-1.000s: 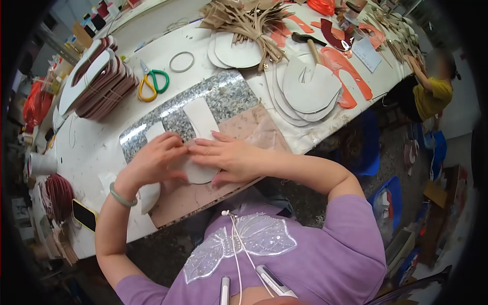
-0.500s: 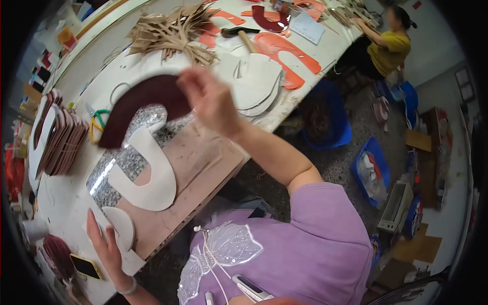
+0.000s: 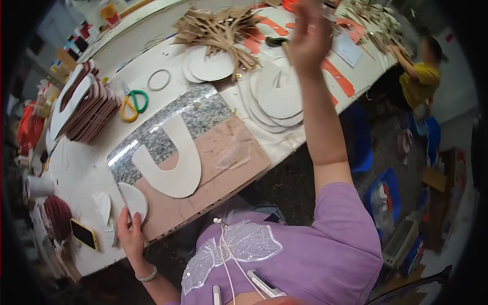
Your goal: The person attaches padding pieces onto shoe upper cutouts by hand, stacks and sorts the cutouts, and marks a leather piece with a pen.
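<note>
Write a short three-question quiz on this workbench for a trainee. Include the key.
1. True or false: the U-shaped white piece lies partly on the speckled stone slab and partly on the pink board.
2. Which of the camera wearer's own hands is stretched farther out?
3. Fill in the blank: the scissors have one green handle and one ____ handle.

Key:
1. True.
2. The right hand.
3. Yellow.

No readable txt, nos., brands or signs, white sheet point(image 3: 347, 50) (any writing too sm.)
</note>
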{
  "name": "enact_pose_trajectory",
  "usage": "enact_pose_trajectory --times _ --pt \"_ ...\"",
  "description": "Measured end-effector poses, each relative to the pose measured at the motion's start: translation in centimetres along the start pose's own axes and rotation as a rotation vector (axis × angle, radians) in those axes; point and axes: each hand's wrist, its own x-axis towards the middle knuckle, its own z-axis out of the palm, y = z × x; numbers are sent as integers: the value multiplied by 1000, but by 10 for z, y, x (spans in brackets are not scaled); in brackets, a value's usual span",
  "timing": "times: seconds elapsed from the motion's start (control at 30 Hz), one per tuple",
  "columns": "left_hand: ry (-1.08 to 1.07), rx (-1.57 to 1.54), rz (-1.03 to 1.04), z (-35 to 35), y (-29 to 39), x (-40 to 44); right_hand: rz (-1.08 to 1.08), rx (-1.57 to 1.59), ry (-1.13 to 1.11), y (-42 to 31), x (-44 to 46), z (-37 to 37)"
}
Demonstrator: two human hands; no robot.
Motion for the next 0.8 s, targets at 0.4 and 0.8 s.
enact_pose_trajectory --times 0.4,0.8 --pt "52 11 -37 7 37 -30 47 388 -819 -106 -115 71" --pt "-333 -1244 44 25 67 -29 -298 987 -744 -241 -79 21"
